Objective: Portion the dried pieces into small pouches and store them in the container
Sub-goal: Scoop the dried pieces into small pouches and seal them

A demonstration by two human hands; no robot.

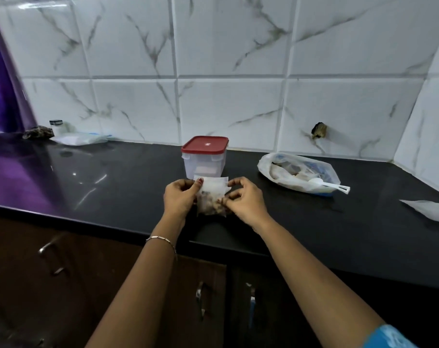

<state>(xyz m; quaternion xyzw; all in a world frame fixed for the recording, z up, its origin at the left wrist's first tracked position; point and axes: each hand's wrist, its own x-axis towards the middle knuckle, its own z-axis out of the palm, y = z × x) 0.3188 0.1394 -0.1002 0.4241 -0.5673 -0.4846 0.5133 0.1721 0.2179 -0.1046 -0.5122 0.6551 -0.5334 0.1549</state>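
Pinching the filled pouch (211, 194) at both sides above the front edge of the worktop (113, 177), just before the red-lidded container (204, 159), the left hand (179, 198) and right hand (247, 200) do best pressing its mouth flat, dried pieces (210, 208) kept low.

Glossy black countertop (113, 177), glossy marbled wall tiles (228, 106), translucent plastic container (203, 164)

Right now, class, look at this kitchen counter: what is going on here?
A person's left hand and right hand pinch a small translucent pouch of brown dried pieces by its sides, above the black counter. Just behind stands the clear plastic container, its red lid on. To the right lies a white plastic bag with a white scoop resting on it.
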